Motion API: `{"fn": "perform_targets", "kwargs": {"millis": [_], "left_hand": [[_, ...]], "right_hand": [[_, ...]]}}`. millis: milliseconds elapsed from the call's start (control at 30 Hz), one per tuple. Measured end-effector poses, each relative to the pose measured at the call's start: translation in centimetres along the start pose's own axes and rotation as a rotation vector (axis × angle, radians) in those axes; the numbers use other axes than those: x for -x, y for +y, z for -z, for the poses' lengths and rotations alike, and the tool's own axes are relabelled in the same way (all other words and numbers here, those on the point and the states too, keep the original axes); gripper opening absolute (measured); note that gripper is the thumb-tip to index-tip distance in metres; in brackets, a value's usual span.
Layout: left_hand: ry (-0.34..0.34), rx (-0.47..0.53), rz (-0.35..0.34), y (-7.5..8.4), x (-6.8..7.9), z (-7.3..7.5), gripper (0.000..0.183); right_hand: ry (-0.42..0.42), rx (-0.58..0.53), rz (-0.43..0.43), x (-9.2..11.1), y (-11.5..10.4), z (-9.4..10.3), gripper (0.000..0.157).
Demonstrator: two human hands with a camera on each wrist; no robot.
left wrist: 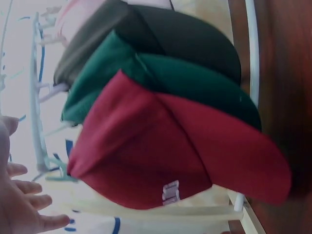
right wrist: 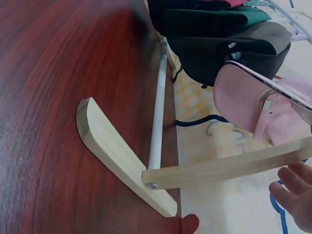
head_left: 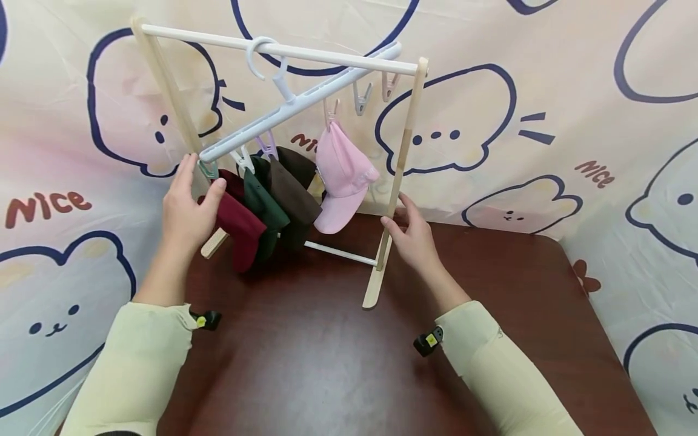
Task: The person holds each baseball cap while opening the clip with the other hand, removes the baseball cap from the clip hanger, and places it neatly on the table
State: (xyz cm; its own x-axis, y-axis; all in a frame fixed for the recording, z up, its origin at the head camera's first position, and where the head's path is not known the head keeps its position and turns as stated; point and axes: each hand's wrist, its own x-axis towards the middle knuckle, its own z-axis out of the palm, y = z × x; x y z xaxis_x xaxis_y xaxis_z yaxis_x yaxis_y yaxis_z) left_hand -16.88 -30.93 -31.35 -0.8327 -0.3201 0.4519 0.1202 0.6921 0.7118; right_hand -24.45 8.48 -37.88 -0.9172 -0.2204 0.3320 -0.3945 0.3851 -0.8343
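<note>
The left hand (head_left: 188, 209), fingers extended and spread with nothing in them, is raised beside the near left end of a pale blue hanger (head_left: 319, 91), close to a red cap (head_left: 240, 224). The right hand (head_left: 411, 233) is at the right upright (head_left: 402, 151) of a wooden rack, thumb and fingers well parted rather than closed round the wood (whether the fingertips press it, I cannot tell). Between the hands, the hanger hooks over the white top rail (head_left: 196, 37) and slants from near left to far right. Clips hold the caps along it: the red one nearest, then a green cap (head_left: 267, 203), a dark grey-brown cap (head_left: 291, 194) and, farther right, a pink cap (head_left: 343, 163). Two more clips (head_left: 361, 103) dangle toward the far end. The rack stands on a reddish-brown table (head_left: 316, 363), before a cartoon-printed cloth (head_left: 545, 36).
</note>
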Motion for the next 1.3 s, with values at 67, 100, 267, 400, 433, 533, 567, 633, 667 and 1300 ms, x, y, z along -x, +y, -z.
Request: {"fn": "perform_targets", "kwargs": {"millis": [67, 100, 267, 400, 433, 533, 567, 633, 667, 1300], "left_hand": [[0.005, 0.006, 0.042, -0.5, -0.5, 0.3, 0.067], [0.003, 0.006, 0.065, -0.7, -0.8, 0.4, 0.068], [-0.017, 0.055, 0.194, -1.5, -2.0, 0.7, 0.069], [-0.029, 0.094, 0.227, -1.6, -2.7, 0.4, 0.068], [-0.029, 0.099, 0.227, -1.6, -2.8, 0.3, 0.067], [-0.016, 0.123, 0.232, -1.7, -3.3, 0.2, 0.065], [-0.008, 0.13, 0.234, -1.7, -3.5, 0.1, 0.065], [0.002, 0.155, 0.257, -1.9, -3.7, 0.0, 0.065], [0.02, 0.172, 0.266, -2.1, -3.8, -0.1, 0.061], [-0.153, 0.343, 0.329, -3.2, -4.2, -7.3, 0.06]], "right_hand": [[0.018, 0.019, 0.006, -0.1, 0.1, -0.3, 0.057], [0.028, 0.029, 0.01, -0.1, 0.1, -0.4, 0.053], [0.044, 0.059, 0.035, 0.0, 0.5, -0.7, 0.046], [0.042, 0.087, 0.054, 0.4, 0.8, -0.1, 0.045], [0.043, 0.091, 0.056, 0.5, 0.8, 0.2, 0.045], [0.048, 0.096, 0.056, 0.8, 1.0, 1.0, 0.044], [0.048, 0.096, 0.057, 0.9, 1.1, 1.4, 0.044], [0.052, 0.093, 0.053, 1.0, 1.3, 2.0, 0.043], [0.053, 0.091, 0.05, 1.1, 1.4, 2.3, 0.043], [0.1, 0.133, -0.014, 3.3, 5.0, 9.7, 0.046]]}}
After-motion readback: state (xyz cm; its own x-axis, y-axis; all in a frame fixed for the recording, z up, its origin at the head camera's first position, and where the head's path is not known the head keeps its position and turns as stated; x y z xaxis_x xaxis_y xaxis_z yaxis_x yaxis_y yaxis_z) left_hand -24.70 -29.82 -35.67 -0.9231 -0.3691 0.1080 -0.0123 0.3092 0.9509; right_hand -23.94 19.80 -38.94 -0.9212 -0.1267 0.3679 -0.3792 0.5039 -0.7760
